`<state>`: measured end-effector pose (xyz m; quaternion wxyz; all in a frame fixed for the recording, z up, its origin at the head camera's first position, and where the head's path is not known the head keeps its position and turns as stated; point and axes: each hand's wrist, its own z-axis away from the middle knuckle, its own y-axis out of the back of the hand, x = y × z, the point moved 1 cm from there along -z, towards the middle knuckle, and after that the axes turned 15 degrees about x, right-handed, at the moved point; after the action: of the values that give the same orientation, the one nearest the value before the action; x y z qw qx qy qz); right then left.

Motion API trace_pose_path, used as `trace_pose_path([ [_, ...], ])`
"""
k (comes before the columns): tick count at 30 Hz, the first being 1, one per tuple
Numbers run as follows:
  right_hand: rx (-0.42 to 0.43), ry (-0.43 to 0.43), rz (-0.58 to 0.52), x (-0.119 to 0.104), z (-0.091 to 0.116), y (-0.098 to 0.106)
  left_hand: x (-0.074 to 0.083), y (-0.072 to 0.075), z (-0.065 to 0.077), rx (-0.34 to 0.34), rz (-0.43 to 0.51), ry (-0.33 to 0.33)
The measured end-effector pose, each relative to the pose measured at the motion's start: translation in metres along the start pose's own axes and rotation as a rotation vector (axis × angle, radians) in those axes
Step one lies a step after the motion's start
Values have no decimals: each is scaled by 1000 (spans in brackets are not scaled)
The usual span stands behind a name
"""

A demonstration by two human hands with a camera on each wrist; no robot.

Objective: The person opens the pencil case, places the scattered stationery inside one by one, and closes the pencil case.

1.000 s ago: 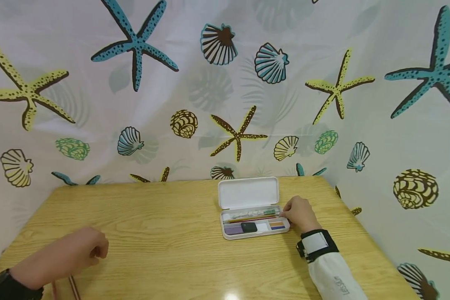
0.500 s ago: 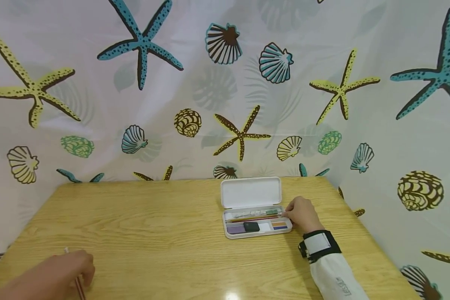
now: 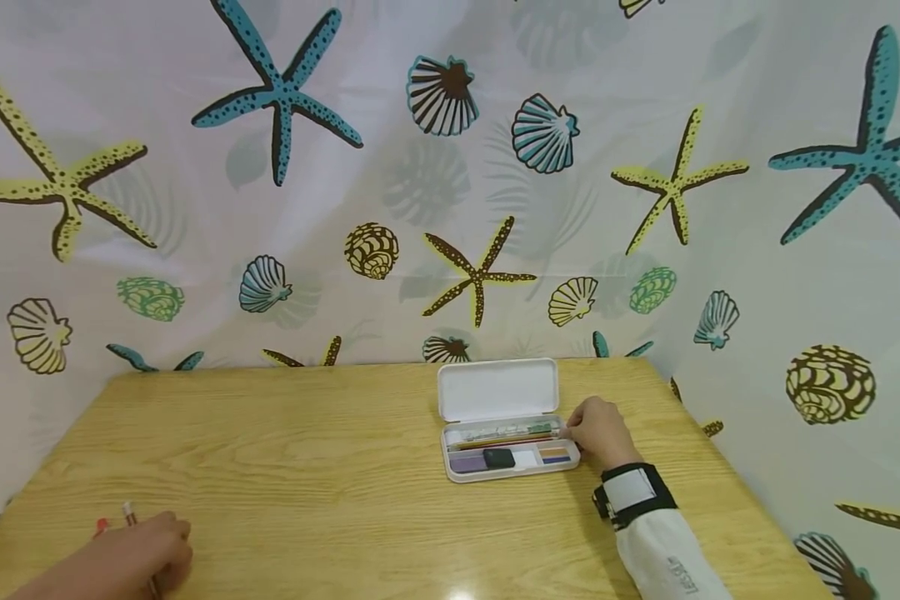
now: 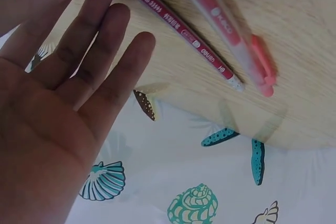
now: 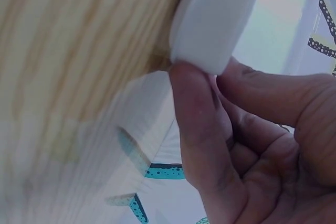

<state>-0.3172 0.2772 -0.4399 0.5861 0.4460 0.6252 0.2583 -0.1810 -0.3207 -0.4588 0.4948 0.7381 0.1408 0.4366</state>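
At the table's lower left, my left hand (image 3: 138,550) is over a dark red pencil (image 4: 178,27) with a white end. In the left wrist view, its fingers (image 4: 126,69) are extended beside the pencil. A pink pen (image 4: 220,22) with a coral clip lies next to the pencil. My right hand (image 3: 603,432) pinches the right end of a white pencil case (image 3: 510,477) between thumb and fingers, clearer in the right wrist view. The case's lid (image 3: 498,390) stands raised. Inside are several pencils, a dark block (image 3: 498,457) and a purple strip (image 3: 467,461).
The wooden table (image 3: 307,467) stretches between my hands. A curtain (image 3: 390,183) printed with starfish and shells hangs behind it and along the right side.
My left hand has come down and left onto the pencil, then stayed nearly in place over the last half second. The right hand keeps its grip on the pencil case.
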Motion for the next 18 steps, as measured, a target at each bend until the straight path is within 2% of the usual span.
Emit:
trace_pose_path([
  [1, 1, -5, 5, 0, 0, 0, 4, 1, 0, -14, 12, 49],
  [2, 3, -8, 10, 0, -1, -1, 7, 2, -1, -13, 0, 67],
  [4, 7, -7, 13, 0, -1, -1, 11, 0, -3, 16, -28, 45],
  [6, 7, -7, 7, 0, -1, -1, 12, -2, -7, 48, -52, -21],
  [10, 9, 2, -1, -1, 0, -1, 6, -7, -15, 130, -66, -213],
  [12, 12, 4, -2, -1, 0, -1, 6, -8, -18, 163, -72, -255],
  [14, 15, 6, -1, -2, -1, 0, 7, -7, -21, 161, -64, -221],
  [18, 16, -1, 2, -1, -1, -1, 13, -4, -24, 85, -57, -47],
])
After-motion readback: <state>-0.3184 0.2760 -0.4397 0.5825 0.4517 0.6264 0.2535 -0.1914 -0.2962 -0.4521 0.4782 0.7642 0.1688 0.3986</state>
